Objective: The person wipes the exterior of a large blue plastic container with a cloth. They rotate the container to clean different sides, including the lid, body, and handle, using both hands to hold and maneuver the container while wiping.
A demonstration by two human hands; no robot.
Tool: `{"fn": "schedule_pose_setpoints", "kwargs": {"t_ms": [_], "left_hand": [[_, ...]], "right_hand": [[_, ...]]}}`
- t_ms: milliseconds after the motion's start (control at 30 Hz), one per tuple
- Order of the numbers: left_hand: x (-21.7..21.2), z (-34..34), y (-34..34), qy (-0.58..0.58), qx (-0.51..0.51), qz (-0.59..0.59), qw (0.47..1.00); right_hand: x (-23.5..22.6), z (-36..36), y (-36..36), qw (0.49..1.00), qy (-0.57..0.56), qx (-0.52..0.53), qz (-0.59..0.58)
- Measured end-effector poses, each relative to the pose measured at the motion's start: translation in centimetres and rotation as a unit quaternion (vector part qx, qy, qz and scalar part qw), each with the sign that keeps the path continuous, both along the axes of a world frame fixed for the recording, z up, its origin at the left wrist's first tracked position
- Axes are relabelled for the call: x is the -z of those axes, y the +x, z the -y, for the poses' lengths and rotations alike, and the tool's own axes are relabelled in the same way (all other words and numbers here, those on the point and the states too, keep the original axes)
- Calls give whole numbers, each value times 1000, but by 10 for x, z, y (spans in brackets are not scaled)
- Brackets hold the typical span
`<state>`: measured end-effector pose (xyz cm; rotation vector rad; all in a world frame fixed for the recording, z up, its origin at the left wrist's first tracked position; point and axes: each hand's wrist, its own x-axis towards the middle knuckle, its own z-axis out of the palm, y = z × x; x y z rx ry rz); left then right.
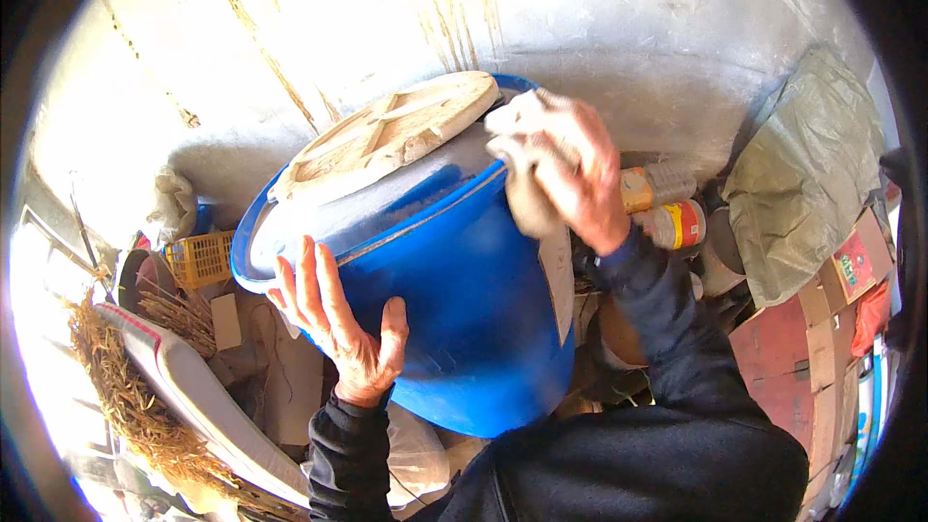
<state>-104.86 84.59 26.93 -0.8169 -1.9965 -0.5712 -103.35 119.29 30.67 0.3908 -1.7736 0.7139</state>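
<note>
A large blue plastic barrel point(454, 300) stands in front of me, its rim tilted up at the left. On its top lies a round pale wooden lid point(387, 130) with crossed battens. My left hand point(343, 329) rests against the barrel's left side just under the rim, fingers spread. At the rim's right side my right hand point(585, 179) grips a crumpled beige cloth point(527, 159), pressed to the barrel; this hand is slightly blurred. A pale paper label point(556, 285) sticks to the barrel's side below the cloth.
A yellow plastic basket point(198, 259), dry stalks point(179, 319) and a long white panel point(193, 387) crowd the left. To the right lie a clear bottle point(667, 184), a labelled tub point(681, 224), a greenish plastic sheet point(807, 174) and cardboard boxes point(822, 348). A pale stained wall point(619, 10) rises behind.
</note>
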Motion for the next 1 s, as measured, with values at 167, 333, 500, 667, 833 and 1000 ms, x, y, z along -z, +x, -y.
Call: {"fn": "schedule_pose_setpoints", "kwargs": {"t_ms": [167,333,500,667,833,1000], "left_hand": [[-2,0,0,6,12,-8,1000],[-4,7,-2,10,12,0,1000],[-1,7,-5,17,5,-5,1000],[-1,5,-5,-4,-10,-9,1000],[-5,4,-5,-23,4,-21,1000],[-4,3,-5,-19,-4,-30,999]], "right_hand": [[-10,97,40,993,105,-43,-32],[7,121,35,987,149,-3,-54],[73,84,33,987,94,71,-113],[174,24,43,971,-191,117,80],[272,21,62,922,-351,55,156],[265,30,86,913,-353,54,199]]}}
